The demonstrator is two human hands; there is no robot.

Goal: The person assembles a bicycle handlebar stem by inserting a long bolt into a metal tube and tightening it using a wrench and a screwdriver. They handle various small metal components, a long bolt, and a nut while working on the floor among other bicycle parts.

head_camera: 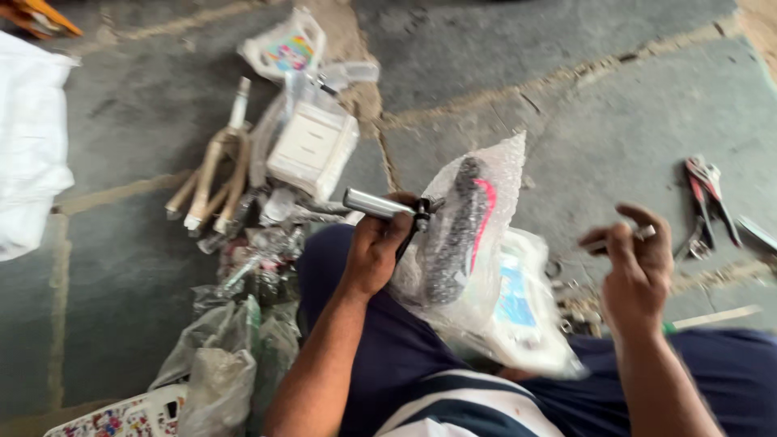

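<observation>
Fingers of the left hand (376,247) wrap fully around a shiny silver metal tube (374,204) with a black clamp at its right end, holding it level above the person's left knee. The left forearm rises from the bottom edge of the view, wrist bent slightly back. The right hand (638,267) is lifted to the right, well apart from the left, thumb and fingertips pinched on a small thin silver metal part (623,237); motion blur hides its exact shape. Just beside the tube's clamp end, touching the left hand, stands a clear bubble-wrap bag (469,226) holding a black bicycle saddle with a pink stripe; it leans on a white plastic bag with blue print (522,303) resting against the dark blue trousers (380,348). Open grey stone floor (583,121) spreads beyond the hands toward the top right. On the floor at far right lie red-handled pliers (706,198). To the upper left, near the knee, sit a white boxed part in clear wrap (312,146) and cream-coloured metal frame tubes (214,170), with more wrapped parts heaped below them.
</observation>
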